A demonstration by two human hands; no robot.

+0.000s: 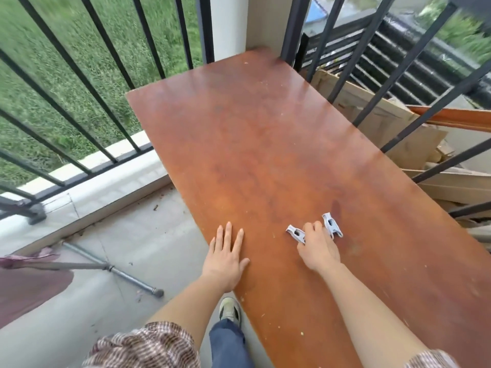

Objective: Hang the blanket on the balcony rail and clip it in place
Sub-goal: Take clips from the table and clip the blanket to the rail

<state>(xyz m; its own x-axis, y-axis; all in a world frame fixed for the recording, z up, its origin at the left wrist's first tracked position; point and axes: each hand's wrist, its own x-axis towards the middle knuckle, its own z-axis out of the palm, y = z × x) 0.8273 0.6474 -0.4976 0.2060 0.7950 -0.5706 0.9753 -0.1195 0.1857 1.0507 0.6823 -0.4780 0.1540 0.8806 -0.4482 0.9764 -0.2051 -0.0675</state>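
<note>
- Left hand (pixel 225 257): one; fingers straight, palm flat on the glossy reddish-brown wooden tabletop (pixel 265 144).
- Right hand (pixel 317 247): one; fingers curled onto the pale grey plastic clips (pixel 331 224), two, one at either side of the knuckles.
- Maroon cloth blanket (pixel 29 285): one; low, well left of the left hand.
- Black metal balcony rail (pixel 87 83): beyond both hands.

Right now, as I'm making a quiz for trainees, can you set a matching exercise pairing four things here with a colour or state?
Things:
1 left hand
2 right hand
3 table
4 railing

Colour or state:
A black
B curled round the pale clips
C reddish-brown
D flat on the table, fingers straight

Pairs: 1-D, 2-B, 3-C, 4-A
</note>
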